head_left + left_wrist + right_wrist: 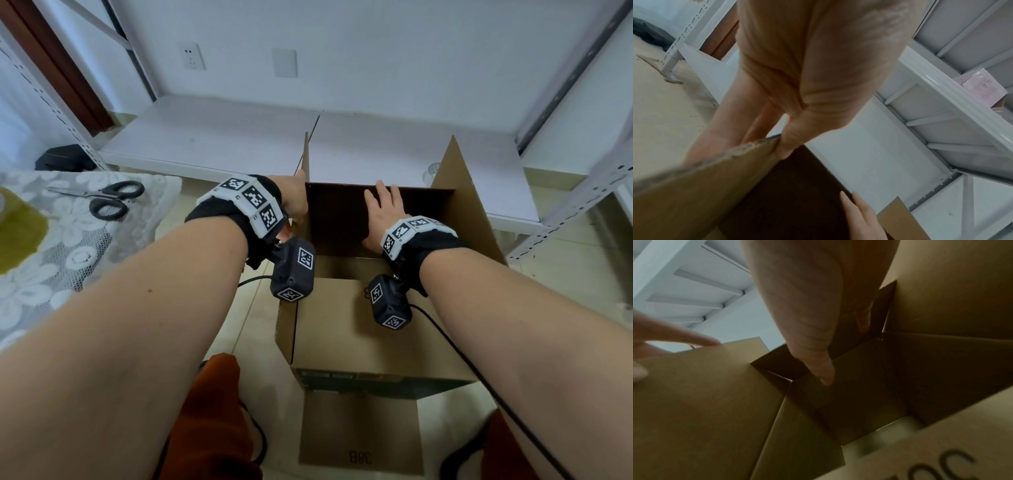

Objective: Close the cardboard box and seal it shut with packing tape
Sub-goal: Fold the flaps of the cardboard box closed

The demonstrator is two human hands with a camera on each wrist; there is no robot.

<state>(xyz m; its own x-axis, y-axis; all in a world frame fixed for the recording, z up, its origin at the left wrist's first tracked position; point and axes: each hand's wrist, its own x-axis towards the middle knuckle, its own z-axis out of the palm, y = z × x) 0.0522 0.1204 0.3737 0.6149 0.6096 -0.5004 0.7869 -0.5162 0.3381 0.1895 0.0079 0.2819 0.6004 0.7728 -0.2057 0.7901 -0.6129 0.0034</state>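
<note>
cardboard box (pixel 373 329) on floor just ahead of me, flaps up. my left hand (pixel 293 200) pinches left flap (pixel 306 161) edge. my right hand (pixel 382 214) flat, fingers straight, on far flap (pixel 342 219). far flap's long axis runs left-right, right hand nearer. packing tape (pixel 432 173) beyond, on shelf.

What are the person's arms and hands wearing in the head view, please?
Bare forearms, no sleeves. Each wrist has a black strap with a white band of black-and-white square markers and a black camera block, also marker-tagged, hanging beneath. A black cable trails from the right one.
</note>
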